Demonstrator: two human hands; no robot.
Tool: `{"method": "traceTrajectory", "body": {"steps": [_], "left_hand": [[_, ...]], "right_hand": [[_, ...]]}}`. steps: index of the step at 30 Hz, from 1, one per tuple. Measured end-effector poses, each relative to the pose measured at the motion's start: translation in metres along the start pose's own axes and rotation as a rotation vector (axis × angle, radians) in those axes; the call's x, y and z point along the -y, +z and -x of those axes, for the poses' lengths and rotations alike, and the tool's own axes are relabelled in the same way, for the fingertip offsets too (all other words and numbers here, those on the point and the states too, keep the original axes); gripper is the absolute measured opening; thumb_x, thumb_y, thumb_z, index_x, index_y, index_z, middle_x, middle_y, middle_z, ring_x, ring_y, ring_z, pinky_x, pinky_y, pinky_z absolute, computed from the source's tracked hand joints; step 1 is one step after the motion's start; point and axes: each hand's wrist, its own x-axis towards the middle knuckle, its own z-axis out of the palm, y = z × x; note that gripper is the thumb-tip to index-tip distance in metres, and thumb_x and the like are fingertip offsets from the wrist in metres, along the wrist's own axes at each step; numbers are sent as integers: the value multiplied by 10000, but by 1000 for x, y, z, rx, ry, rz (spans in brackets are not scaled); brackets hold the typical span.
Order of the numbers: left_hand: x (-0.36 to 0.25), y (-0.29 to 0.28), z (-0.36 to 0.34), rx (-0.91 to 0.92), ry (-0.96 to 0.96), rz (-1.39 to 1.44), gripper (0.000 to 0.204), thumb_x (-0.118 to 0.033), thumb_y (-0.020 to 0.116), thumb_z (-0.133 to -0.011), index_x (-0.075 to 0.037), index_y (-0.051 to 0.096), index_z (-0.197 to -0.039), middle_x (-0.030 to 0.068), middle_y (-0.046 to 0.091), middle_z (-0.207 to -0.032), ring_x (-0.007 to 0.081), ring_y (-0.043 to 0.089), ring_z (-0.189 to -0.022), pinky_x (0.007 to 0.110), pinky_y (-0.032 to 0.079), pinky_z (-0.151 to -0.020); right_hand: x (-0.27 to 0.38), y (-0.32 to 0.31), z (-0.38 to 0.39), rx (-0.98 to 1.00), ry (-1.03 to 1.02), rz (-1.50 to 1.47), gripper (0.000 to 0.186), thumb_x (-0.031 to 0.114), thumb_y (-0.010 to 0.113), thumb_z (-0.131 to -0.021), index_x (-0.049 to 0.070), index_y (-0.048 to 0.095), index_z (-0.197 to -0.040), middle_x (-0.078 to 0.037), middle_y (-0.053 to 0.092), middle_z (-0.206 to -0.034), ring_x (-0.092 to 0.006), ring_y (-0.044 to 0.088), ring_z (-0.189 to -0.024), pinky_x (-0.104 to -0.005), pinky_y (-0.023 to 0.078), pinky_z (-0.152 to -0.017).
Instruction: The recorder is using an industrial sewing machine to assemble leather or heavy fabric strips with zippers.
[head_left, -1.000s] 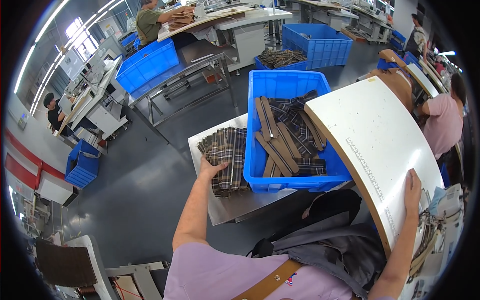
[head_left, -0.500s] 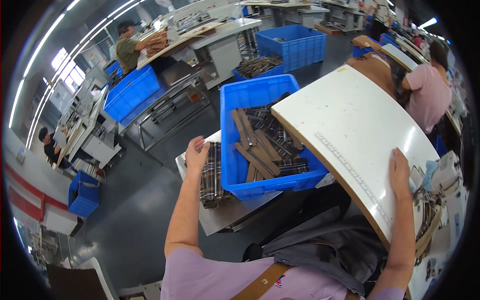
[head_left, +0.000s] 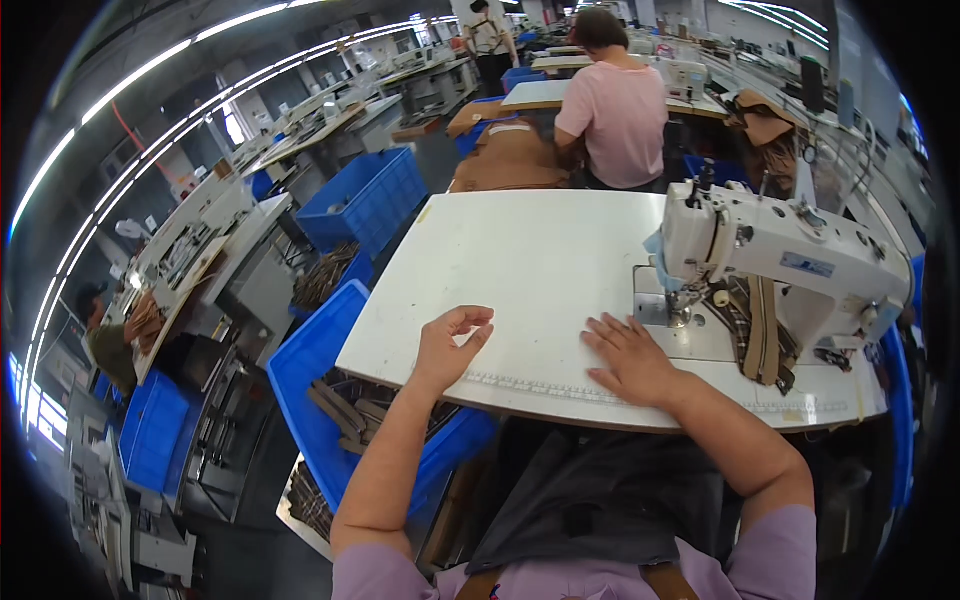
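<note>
My left hand (head_left: 452, 348) is just above the white worktable (head_left: 530, 250), near its front edge. Its fingers are loosely bent, the thumb stands apart from them, and I see nothing in the grasp. To the right, my right hand (head_left: 632, 362) rests palm down on the tabletop with fingers spread, beside the needle end of a white sewing machine (head_left: 785, 240). Brown and plaid fabric strips (head_left: 762, 335) lie under the machine's arm. A ruler tape (head_left: 540, 388) runs along the table's front edge.
A blue bin (head_left: 305, 385) holding brown and plaid strips (head_left: 345, 415) stands against the table's left side. Beyond the table, a person (head_left: 622, 115) in pink sits near brown fabric pieces (head_left: 510, 160). Another blue bin (head_left: 365, 200) stands further left.
My view has swung right, from the bin to the table and sewing machine. My left hand has moved from beside the plaid stack to over the table; my right hand still touches the tabletop.
</note>
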Motion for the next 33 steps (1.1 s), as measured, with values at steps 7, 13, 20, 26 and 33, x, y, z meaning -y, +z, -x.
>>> {"method": "traceTrajectory", "body": {"steps": [7,13,20,26,33], "left_hand": [[17,4,10,-147,106,-210,286,-166,780,-908,-53,737,-1167,141,751,-1160,274,724,-1083,393,554,-920],[44,6,32,1,198,-773,525,-376,705,-954,-47,637,-1356,180,592,-1461,373,540,-1366,524,391,-1138],[49,18,36,48,108,-750,543,-333,666,-962,-36,599,-1412,192,539,-1525,383,484,-1423,512,335,-1188],[49,-13,72,-48,211,-731,474,-272,663,-954,-38,628,-1365,177,631,-1422,393,575,-1332,533,368,-1158],[146,-154,126,-1133,-194,-311,421,-199,659,-1011,-14,587,-1382,134,664,-1320,266,619,-1217,387,479,-1008]], "right_hand": [[-10,3,0,-57,-47,-128,607,461,576,-1025,53,527,-1472,-174,461,-1587,-348,340,-1533,-542,220,-1272],[-4,14,-9,-163,-79,-85,551,427,626,-989,52,586,-1390,-183,526,-1517,-346,452,-1454,-546,286,-1240],[-20,-18,31,-137,35,53,410,340,737,-893,66,663,-1189,-121,674,-1284,-308,639,-1208,-532,427,-1124],[-62,-50,89,-357,201,60,372,244,764,-854,5,664,-1122,-193,669,-1229,-372,654,-1140,-487,497,-1027],[-76,-43,111,-227,445,142,501,129,602,-966,-61,532,-1424,-274,524,-1498,-455,513,-1365,-501,370,-1174]]}}
